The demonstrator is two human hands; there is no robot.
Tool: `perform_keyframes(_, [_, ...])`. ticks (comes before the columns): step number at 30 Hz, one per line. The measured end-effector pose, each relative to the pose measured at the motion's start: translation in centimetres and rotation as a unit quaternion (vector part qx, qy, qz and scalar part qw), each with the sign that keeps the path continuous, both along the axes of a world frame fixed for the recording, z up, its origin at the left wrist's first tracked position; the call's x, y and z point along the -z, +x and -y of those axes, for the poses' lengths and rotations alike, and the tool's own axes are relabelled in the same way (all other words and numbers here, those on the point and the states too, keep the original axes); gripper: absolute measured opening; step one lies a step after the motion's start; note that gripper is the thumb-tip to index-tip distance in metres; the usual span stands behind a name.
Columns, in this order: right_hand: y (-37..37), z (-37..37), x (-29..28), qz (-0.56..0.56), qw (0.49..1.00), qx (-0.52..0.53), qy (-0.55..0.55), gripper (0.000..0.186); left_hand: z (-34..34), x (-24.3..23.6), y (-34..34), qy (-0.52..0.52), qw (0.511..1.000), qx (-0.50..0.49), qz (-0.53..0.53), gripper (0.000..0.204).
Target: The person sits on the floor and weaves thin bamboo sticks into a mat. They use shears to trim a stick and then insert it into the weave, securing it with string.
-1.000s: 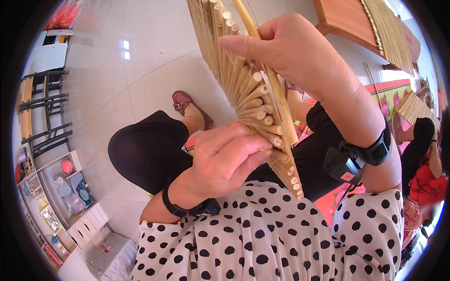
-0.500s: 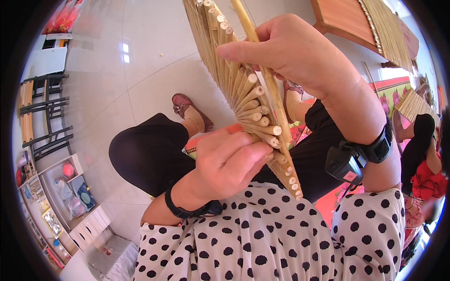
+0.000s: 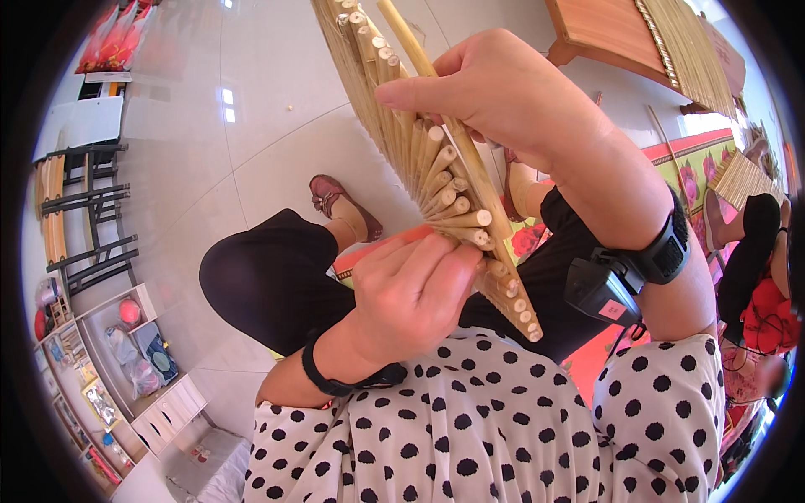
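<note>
Across my lap stretches a mat of pale yellow reed stalks [image 3: 369, 109], held edge-up so that many cut round ends face me. Its middle stalks fan apart. My left hand [image 3: 411, 285] is closed on the mat's near part, the fingertips pinching among the stalk ends; exactly what lies between them is hidden. A longer, thicker reed stalk [image 3: 474, 168] runs along the row of ends. My right hand [image 3: 503, 88] is closed around this stalk and the mat's upper part, its thumb lying across the stalk ends. The mat's far end leaves the view at the top.
Below the mat are my black-trousered knees [image 3: 268, 277] and a red floral cloth [image 3: 528, 239]. A wooden table [image 3: 595, 38] bears another reed mat [image 3: 688, 59] at upper right. Another person [image 3: 759, 251] sits at right. Folded stools [image 3: 84, 201] and shelves [image 3: 126, 360] stand left.
The mat and the long stalk have shifted slightly up and left in view, along with my right hand. My left fingers have drawn in closer around the stalk ends.
</note>
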State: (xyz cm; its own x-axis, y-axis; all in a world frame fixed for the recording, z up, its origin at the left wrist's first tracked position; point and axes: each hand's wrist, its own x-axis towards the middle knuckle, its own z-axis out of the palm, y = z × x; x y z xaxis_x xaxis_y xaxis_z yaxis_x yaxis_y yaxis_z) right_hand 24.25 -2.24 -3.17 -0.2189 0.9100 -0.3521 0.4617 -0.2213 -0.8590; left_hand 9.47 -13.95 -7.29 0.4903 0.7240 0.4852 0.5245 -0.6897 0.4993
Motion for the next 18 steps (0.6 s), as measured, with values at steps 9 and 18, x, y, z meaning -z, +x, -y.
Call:
perform_keyframes(9, [-1.0, -0.8, 0.6, -0.014, 1.000, -0.002, 0.000, 0.044, 0.0, 0.7, -0.8, -0.114, 0.989, -0.013, 0.096, 0.020])
perform_keyframes(18, [-1.2, -0.8, 1.3, -0.051, 0.999, 0.014, -0.012, 0.040, 0.0, 0.5, -0.5, -0.082, 0.991, -0.022, 0.100, 0.022])
